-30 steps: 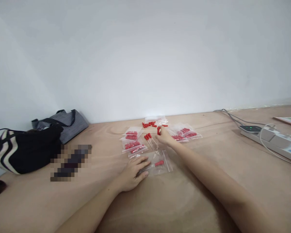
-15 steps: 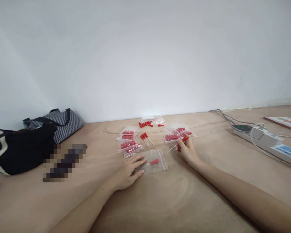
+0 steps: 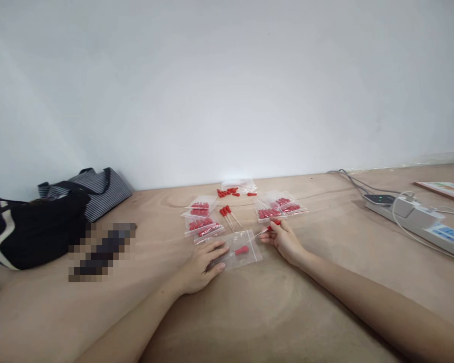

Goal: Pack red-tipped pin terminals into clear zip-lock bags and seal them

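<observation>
A clear zip bag (image 3: 232, 259) lies flat on the wooden table with one red-bulbed dropper (image 3: 242, 250) inside. My left hand (image 3: 206, 267) rests over the bag's left end, thumb and fingers spread on the plastic. In a pinch, my right hand (image 3: 285, 243) grips another dropper (image 3: 275, 221) by its red bulb; its thin clear stem points left, the tip at or over the bag's right edge. Whether the tip is inside the bag I cannot tell. Behind the bag lie several loose droppers (image 3: 226, 210), stems toward me.
Filled bags of red droppers lie at left (image 3: 200, 224) and right (image 3: 278, 206). Loose red bulbs (image 3: 227, 192) and a clear bag (image 3: 238, 184) sit near the wall. A black bag (image 3: 49, 232) and striped bag (image 3: 108, 189) stand left; a power strip (image 3: 419, 222) with cables lies right.
My right hand has moved left and slightly toward me, bringing the dropper's tip to the zip bag's right edge. My left hand stays on the bag.
</observation>
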A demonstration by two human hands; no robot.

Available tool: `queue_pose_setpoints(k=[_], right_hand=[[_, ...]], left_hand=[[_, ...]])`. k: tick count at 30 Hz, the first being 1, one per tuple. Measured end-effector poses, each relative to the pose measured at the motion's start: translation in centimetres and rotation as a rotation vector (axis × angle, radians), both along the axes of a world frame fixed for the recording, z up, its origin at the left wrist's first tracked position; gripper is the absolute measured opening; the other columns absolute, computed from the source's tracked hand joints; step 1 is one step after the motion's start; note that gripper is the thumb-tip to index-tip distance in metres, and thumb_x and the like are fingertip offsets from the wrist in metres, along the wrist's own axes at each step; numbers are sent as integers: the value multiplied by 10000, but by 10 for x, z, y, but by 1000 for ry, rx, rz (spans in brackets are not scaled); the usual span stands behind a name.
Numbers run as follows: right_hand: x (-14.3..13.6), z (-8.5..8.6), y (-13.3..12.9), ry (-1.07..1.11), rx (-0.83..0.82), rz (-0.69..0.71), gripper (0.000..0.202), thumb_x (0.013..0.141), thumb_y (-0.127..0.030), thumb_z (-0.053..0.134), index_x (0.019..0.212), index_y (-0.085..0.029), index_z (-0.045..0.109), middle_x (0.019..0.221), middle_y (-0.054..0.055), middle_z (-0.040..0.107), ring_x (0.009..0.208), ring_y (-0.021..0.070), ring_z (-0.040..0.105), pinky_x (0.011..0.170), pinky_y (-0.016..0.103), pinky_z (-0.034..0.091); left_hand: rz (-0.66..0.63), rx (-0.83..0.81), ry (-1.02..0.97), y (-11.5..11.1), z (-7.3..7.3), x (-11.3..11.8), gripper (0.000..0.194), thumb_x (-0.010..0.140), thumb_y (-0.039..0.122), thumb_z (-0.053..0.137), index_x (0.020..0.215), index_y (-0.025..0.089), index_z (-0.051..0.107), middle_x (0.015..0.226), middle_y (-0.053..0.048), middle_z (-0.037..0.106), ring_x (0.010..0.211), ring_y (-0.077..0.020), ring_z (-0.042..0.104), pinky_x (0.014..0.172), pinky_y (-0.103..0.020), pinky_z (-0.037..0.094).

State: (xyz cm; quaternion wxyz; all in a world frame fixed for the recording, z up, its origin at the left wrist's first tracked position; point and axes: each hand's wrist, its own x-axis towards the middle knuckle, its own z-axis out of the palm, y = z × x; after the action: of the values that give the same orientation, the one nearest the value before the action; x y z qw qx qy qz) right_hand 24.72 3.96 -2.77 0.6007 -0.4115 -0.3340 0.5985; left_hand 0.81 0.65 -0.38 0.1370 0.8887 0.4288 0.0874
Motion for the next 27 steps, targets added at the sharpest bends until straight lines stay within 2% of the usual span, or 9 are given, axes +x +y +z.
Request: queue_pose_setpoints(k=[4, 8, 11, 13, 15, 17, 22, 24, 27], right_hand=[[-3, -1, -3, -48, -5, 62, 277, 658, -301, 623, 741, -202, 378, 605, -39, 559, 524, 105, 583, 552, 261, 479], [-2, -1, -7, -265, 100, 170, 325, 538, -350, 713, 673, -161, 485, 584, -45, 536, 454, 49, 460, 452, 192, 381], [0, 0, -8, -442, 103, 293, 358, 549, -391, 697, 776, -137, 586, 560, -41, 530, 392, 30, 346, 377, 187, 288], [1, 0, -6, -509, 97, 371, 419, 591, -407, 664, 910, -144, 592, 588, -34, 545, 364, 22, 305, 349, 184, 250], [2, -2, -3, -549, 132, 419, 449, 622, -402, 643, 997, -169, 561, 677, -21, 573, 351, 15, 300, 333, 179, 239], [3, -3, 3, -583, 182, 462, 423, 638, -406, 630, 987, -176, 560, 745, -8, 582, 366, 18, 332, 340, 178, 257], [1, -1, 22, -694, 483, 603, 320, 674, -439, 597, 780, -142, 651, 726, 21, 582, 602, 97, 495, 561, 221, 397], [-2, 1, 28, -780, 619, 617, 303, 716, -430, 558, 763, -150, 665, 764, 32, 580, 698, 124, 512, 653, 241, 406], [-6, 1, 34, -976, 721, 602, 315, 775, -407, 485, 712, -160, 670, 726, 35, 567, 752, 143, 499, 713, 257, 388]], left_hand=[[11, 4, -30, 0, 1, 0, 407, 846, 292, 419, 1240, 189, 421, 1318, -82, 390, 1211, -240, 332, 996, -429, 276], [28, 5, -74, -1, 2, 1, 480, 828, 291, 445, 1281, 174, 337, 1325, -83, 381, 1209, -234, 337, 998, -412, 283], [40, 0, -94, -2, 3, 1, 503, 822, 284, 451, 1290, 168, 304, 1332, -90, 369, 1207, -234, 342, 995, -407, 293], [42, -1, -104, -2, 2, 1, 505, 821, 284, 454, 1288, 171, 300, 1329, -91, 373, 1205, -235, 346, 995, -405, 295], [34, 1, -113, -2, 1, 0, 500, 820, 285, 456, 1284, 181, 303, 1329, -85, 374, 1205, -235, 347, 996, -404, 293], [27, 3, -118, -1, 1, 0, 493, 821, 287, 454, 1281, 185, 307, 1329, -82, 374, 1205, -233, 348, 997, -402, 292], [28, 10, -120, 0, 0, 0, 486, 826, 293, 444, 1279, 177, 311, 1326, -90, 377, 1202, -233, 352, 995, -406, 292], [23, 13, -117, 0, 0, 0, 481, 826, 291, 445, 1276, 183, 318, 1321, -86, 384, 1200, -231, 354, 994, -404, 294], [18, 19, -115, 0, -1, 0, 473, 823, 281, 452, 1272, 191, 330, 1316, -84, 390, 1195, -229, 359, 994, -405, 293]])
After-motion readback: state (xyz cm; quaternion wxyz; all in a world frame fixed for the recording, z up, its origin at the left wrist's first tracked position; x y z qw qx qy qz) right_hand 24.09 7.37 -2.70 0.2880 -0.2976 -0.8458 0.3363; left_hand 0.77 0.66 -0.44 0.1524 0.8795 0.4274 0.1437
